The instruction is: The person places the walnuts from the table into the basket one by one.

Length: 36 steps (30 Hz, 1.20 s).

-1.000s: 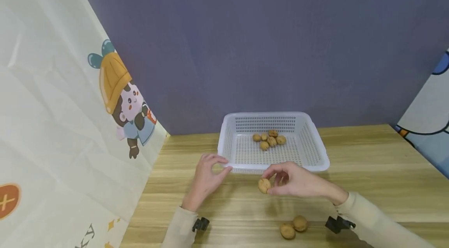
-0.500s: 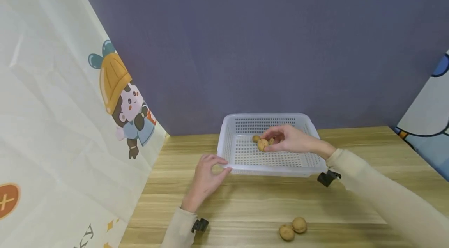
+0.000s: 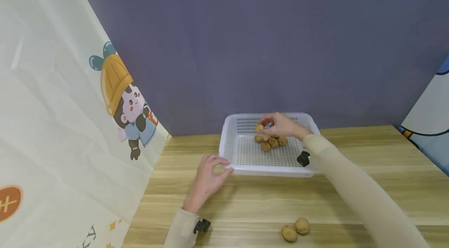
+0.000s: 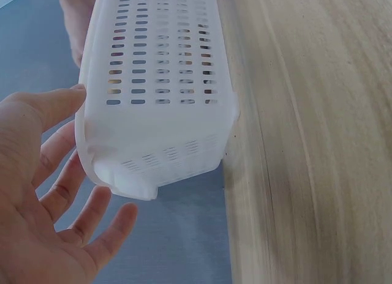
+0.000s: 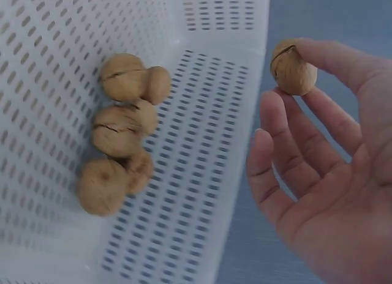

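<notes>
A wood-grain counter (image 3: 368,166) is running under everything and meeting a dark bluish backdrop (image 3: 224,45) behind the white basket (image 3: 273,169). Nearest me, two loose walnuts (image 3: 289,233) are lying side by side on the near side of the basket, well apart from it. At the basket's near-left corner, the left hand (image 3: 207,174) is holding the edge between thumb and fingers; I'm judging this a steadying hold and favouring a light one, since a tug could be sliding the whole basket. Inside the basket, a cluster of walnuts (image 3: 273,143) is sitting bunched on the slotted floor (image 3: 250,156). Beyond that cluster, toward the basket's far side, the right hand (image 3: 280,125) is reaching over and gripping a single walnut (image 3: 259,128) between thumb and fingertips. I'm not managing to tell exactly how high that walnut is hanging above the basket's floor. For doing this well, I'm favouring a low, gentle release: the round shell is likely to be rolling or bouncing if let go from high up, so I'd be lowering it inside the basket, clear of its far edge, before opening the fingers evenly.
</notes>
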Each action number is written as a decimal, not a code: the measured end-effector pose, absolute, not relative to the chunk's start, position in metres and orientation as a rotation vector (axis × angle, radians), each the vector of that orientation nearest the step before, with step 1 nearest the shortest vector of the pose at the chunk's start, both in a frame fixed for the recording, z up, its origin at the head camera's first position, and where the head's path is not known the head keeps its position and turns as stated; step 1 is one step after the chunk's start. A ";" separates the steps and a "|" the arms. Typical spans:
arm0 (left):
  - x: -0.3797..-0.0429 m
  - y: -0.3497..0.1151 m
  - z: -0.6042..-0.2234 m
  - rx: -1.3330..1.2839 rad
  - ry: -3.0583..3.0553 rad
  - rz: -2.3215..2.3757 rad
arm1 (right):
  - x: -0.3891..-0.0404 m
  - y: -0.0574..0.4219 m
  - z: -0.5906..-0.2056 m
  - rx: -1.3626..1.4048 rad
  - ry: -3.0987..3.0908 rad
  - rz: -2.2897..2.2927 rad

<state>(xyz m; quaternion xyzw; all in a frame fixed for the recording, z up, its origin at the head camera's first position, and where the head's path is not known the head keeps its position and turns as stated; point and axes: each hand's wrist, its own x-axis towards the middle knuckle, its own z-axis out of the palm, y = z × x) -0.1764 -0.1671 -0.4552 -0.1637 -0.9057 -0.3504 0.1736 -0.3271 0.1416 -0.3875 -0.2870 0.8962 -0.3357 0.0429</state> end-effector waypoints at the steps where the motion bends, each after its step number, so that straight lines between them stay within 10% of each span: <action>1: -0.176 -0.167 -0.455 -0.465 -2.570 -1.000 | -0.330 0.140 -0.391 -0.869 2.729 -1.031; 36: -0.174 -0.167 -0.455 -0.468 -2.549 -1.022 | -0.347 0.130 -0.448 -0.687 2.665 -0.805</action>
